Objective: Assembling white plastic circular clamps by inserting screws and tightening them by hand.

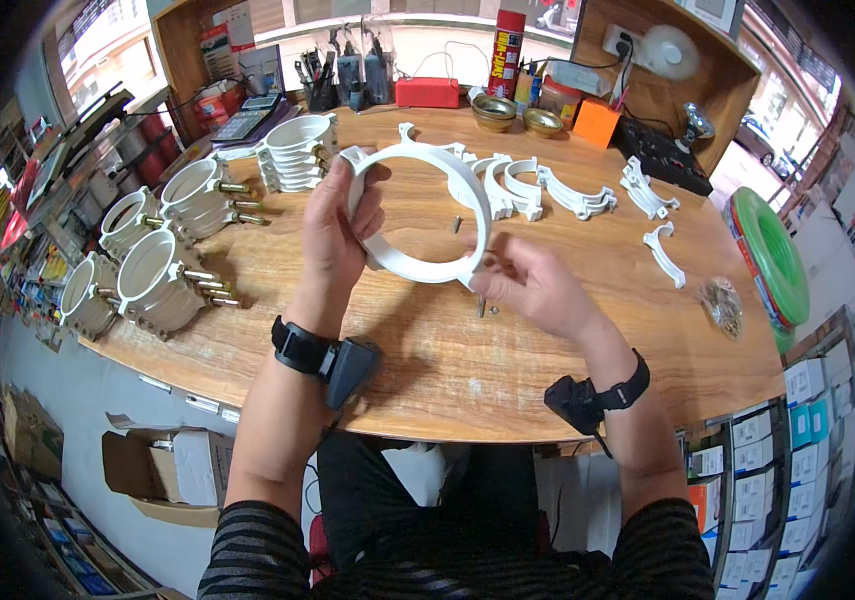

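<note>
A white plastic pipe clamp, closed into a full ring, is held up over the table in front of me. My left hand is wrapped round its upper left side, by one lug. At the lower right lug, my right hand has thumb and fingers pinched on the clamp; whether a small part is between them is hidden. Just below that lug a bolt and a small nut lie on the wood. A short metal bolt shows through the ring.
Stacked assembled clamps with brass-coloured bolts stand at left on the wooden table. Loose half clamps lie behind and right. A clear bag of small hardware sits near the right edge. Brass bowls and a red box stand behind.
</note>
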The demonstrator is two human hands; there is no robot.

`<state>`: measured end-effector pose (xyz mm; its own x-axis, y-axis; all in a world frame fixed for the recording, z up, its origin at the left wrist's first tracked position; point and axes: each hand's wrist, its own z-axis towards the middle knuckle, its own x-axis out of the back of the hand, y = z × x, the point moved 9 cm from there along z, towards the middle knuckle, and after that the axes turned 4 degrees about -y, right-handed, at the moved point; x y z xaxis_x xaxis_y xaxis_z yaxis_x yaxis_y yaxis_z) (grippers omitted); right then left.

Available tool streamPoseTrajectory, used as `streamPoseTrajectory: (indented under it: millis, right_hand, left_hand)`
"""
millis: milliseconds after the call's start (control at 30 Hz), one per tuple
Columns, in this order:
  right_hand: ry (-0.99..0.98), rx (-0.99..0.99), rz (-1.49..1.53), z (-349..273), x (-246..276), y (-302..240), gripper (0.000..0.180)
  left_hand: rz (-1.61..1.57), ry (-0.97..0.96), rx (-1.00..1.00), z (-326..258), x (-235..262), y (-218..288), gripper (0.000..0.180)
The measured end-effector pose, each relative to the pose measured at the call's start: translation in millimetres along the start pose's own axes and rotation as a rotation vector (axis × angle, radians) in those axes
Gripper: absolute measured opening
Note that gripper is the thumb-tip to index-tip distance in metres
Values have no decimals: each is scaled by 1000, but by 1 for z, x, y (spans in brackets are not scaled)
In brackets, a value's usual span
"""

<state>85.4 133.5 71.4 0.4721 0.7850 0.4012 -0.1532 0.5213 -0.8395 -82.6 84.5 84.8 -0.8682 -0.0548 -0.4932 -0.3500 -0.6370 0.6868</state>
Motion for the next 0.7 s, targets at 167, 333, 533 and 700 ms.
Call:
streamPoseTrajectory:
  millis: [167, 333, 533, 700]
  right_hand:
    - [-180, -119, 250, -1, -16, 2, 33]
    - [-260, -249, 319, -6, -25, 10, 32]
    - [-285, -189, 272, -5, -26, 13, 30]
    - [-305, -190, 246, -4, -29, 7, 30]
  left_hand:
    - [-167, 24, 86, 0, 10, -14, 31]
    - [-145, -51, 111, -2, -1, -15, 33]
    - [-107, -97, 96, -3, -10, -10, 35]
    - [-12, -147, 97, -3, -12, -10, 41]
